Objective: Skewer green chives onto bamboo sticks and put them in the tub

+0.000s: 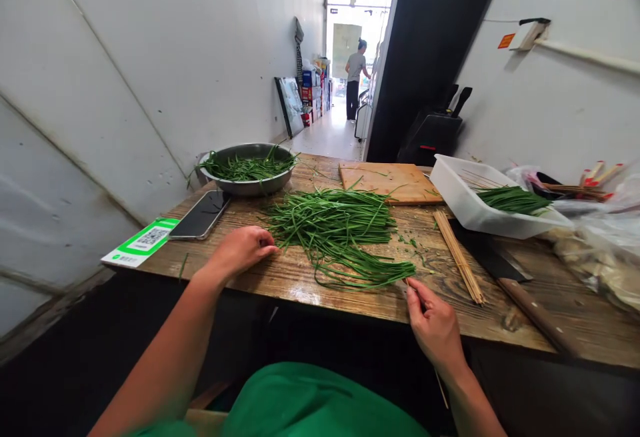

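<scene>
A loose heap of long green chives (340, 217) lies on the wooden table. A smaller bunch spreads from its front edge, with the cut ends to the right. My right hand (434, 320) pinches a thin bamboo skewer (442, 392); its tip is by the ends of that bunch, and its lower end sticks out below the hand. Whether the tip has pierced any chive I cannot tell. At the left end of the heap is my left hand (245, 248), closed with fingers curled in; what they hold, if anything, is hidden.
Around the wooden table (300, 290) top are a metal bowl (250, 187) of chives, phone (200, 215), QR card (143, 242), cutting board (385, 187), bamboo skewers (459, 257), cleaver (530, 310) and white bin (480, 214) with skewered chives. A person (356, 77) stands far back.
</scene>
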`<state>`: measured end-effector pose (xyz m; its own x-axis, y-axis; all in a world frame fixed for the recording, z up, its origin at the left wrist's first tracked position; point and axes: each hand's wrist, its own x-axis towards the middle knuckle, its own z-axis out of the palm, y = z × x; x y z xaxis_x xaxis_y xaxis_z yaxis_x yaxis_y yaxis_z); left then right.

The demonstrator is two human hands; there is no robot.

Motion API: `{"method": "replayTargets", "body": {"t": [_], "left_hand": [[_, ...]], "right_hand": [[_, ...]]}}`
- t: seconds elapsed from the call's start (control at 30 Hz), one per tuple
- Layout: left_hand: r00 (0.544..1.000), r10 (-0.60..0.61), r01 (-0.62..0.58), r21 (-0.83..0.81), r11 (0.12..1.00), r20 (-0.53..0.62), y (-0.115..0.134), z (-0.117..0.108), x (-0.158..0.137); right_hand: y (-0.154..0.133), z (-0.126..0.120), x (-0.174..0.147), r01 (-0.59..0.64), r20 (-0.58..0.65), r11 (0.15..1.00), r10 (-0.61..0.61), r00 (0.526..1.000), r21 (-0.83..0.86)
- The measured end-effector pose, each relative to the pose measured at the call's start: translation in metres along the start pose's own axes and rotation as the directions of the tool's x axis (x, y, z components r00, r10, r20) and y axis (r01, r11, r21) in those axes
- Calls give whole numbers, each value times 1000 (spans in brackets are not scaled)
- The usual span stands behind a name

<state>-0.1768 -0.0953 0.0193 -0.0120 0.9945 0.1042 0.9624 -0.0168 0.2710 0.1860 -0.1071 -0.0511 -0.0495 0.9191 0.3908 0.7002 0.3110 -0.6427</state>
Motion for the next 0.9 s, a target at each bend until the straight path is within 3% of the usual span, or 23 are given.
{"method": "replayTargets", "body": {"t": [0.2, 0.4, 0.5, 0.6, 0.7, 0.9], "left_hand": [[998, 9, -8, 23, 1000, -67, 5, 20, 0], [998, -16, 17, 24, 1000, -62, 12, 19, 1], [992, -22, 15, -53, 998, -123, 18, 10, -2], [987, -56, 20, -234, 972, -148, 24, -1, -7], [985, -97, 13, -503, 864, -142, 31, -8, -12], [971, -166, -63, -860, 507, -169, 45, -24, -15]], "right_hand": [[1, 1, 0, -10, -2, 1000, 10, 1000, 1], [1, 1, 0, -18, 9, 999, 18, 1000, 32], [3, 1, 0, -12, 8, 1000, 11, 1000, 28], [4, 2, 1, 6, -1, 999, -6, 1000, 34], [4, 2, 1, -4, 3, 999, 4, 1000, 37], [2, 2, 1, -17, 15, 1000, 17, 1000, 14]]}}
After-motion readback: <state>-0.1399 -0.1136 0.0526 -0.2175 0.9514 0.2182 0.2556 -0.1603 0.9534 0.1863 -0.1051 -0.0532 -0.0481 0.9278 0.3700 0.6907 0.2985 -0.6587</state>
